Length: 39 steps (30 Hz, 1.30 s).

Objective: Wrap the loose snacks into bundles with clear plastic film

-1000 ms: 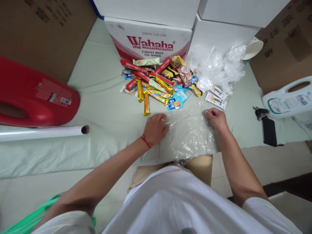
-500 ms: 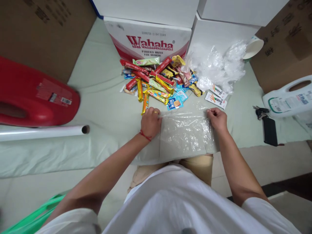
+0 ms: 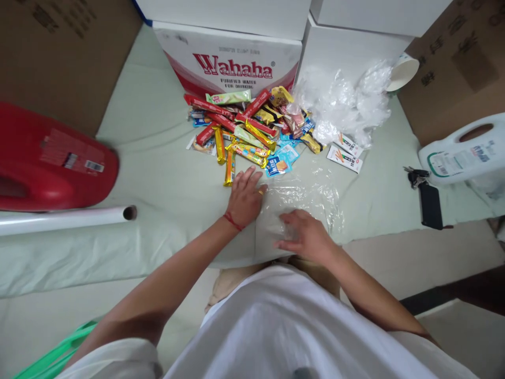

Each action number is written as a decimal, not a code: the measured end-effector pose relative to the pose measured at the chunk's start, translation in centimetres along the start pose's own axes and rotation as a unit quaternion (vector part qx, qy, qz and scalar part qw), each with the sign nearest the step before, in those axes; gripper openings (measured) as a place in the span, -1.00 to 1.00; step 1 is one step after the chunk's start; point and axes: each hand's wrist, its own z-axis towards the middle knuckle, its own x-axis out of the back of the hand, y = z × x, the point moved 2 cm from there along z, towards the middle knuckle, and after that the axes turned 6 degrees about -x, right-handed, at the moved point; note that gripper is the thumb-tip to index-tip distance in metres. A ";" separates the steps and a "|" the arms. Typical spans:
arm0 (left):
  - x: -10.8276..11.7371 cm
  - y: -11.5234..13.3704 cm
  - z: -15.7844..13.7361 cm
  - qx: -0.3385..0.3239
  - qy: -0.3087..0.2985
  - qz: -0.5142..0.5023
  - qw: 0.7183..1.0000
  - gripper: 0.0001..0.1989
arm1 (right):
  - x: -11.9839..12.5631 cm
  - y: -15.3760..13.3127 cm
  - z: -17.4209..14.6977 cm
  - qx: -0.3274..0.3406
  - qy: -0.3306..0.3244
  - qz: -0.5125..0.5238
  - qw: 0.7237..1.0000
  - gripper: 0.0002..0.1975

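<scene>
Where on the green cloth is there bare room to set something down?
Two patches of green cloth look bare: between the red jug and the left hand, and between the white snack packets and keys. It is crowded before the Wahaha carton, with wrapped snacks and crumpled plastic; clear film lies around the right hand.

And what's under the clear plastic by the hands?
Under the clear plastic, the pale green cloth shows through. The right hand hides part of this area, so whatever lies directly beneath that hand cannot be seen.
</scene>
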 end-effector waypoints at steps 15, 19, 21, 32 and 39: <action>0.4 -3.9 1.0 0.118 0.052 -0.058 0.990 -0.77 | -8.1 -3.6 -1.8 0.225 -0.053 -0.202 0.952 -0.88; 1.5 -5.5 1.8 0.159 0.072 -0.103 0.979 -0.69 | -8.4 -3.8 -1.7 0.264 0.006 -0.184 0.947 -0.85; 3.1 -5.2 2.0 0.172 0.105 -0.084 0.976 -0.66 | -8.7 -3.8 -1.4 0.268 0.020 -0.189 0.944 -0.82; 3.3 3.8 -3.1 0.008 -0.041 -0.064 0.997 -0.79 | -9.0 -5.1 0.7 0.186 -0.067 -0.133 0.971 -0.76; 0.4 4.3 -6.8 -0.007 -0.007 -0.020 1.000 -0.71 | -0.6 -3.9 2.8 0.090 -0.129 0.099 0.983 -0.76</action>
